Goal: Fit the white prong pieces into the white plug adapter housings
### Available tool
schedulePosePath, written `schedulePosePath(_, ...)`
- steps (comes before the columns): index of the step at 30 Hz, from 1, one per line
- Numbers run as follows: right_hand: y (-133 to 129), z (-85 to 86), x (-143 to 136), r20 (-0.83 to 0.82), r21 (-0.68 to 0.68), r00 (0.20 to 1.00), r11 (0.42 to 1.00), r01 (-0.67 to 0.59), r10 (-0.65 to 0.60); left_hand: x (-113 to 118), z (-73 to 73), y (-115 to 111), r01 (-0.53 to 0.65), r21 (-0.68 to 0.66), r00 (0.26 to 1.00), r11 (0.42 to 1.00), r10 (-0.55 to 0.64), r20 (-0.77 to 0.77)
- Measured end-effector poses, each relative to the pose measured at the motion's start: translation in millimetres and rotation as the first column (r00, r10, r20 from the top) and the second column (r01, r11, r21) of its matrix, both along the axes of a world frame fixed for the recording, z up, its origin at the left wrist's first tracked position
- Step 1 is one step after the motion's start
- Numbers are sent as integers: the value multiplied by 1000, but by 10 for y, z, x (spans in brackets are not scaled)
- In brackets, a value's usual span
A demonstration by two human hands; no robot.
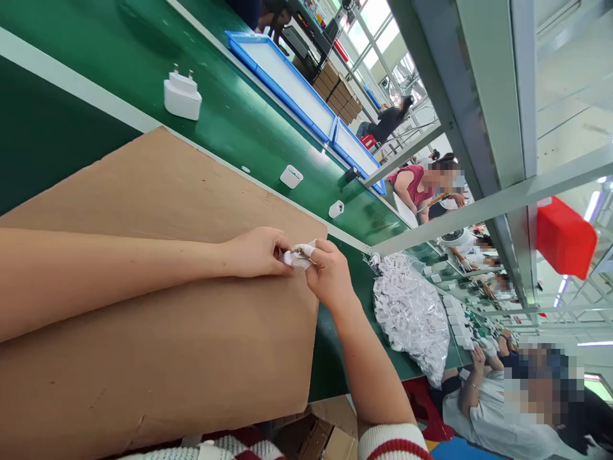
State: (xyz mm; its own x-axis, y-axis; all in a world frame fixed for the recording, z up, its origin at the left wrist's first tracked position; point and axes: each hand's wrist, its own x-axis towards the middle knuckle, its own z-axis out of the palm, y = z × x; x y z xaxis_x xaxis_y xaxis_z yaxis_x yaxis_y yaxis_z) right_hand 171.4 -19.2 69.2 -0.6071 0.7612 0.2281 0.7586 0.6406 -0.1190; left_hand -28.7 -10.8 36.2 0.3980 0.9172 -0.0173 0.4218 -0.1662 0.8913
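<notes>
Head view, strongly tilted: a person's two bare arms meet over a brown cardboard sheet that runs out of frame at the left. The left hand and the right hand pinch a small white piece between their fingertips, just above the right part of the sheet. The fingers cover much of the piece, so its shape is hard to make out; whether the whitish wrap at the right fingertips belongs to it cannot be told. A red-and-white knitted cuff on the right arm is cut off at the near edge.

Beyond the sheet lies a long green strip. On it, far left, stands a white plug adapter, two prongs up; farther right are a white block and a smaller white block. Blue-edged trays line the far side.

Right of the hands, a clear bag bulges with white parts, which crinkled plastic blurs together. Near it, at the right, sits a co-worker whose face is pixelated. A metal frame hides part of the room behind; a red bin shows beside it.
</notes>
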Motion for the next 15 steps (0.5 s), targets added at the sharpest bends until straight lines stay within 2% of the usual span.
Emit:
schedulePosePath(4, -8, 49, -38, 38, 15, 997, 998, 65, -65, -11, -5, 7, 2, 16, 1000, 1000, -2, 1)
schedulePosePath(8, -48, -12, -86, -24, 2, 990, 990, 142, -142, 2, -36, -8, -10, 41, 1000, 999, 9, 12)
schedulePosePath(10, -88, -87, -93, -128, -37, 971, 980, 198, -201, 33, -26, -20, -20, 33, 999, 999, 19, 28)
schedulePosePath(12, -123, -178, -77, -297, -127, 925, 969, 210, -239, 56, -8, -25, -7, 19, 1000, 1000, 7, 26)
schedulePosePath(15, -85, -275, 35, -555, -279, 784, 950, 139, -278, -36, -6, 44, -41, 40, 999, 998, 42, -7)
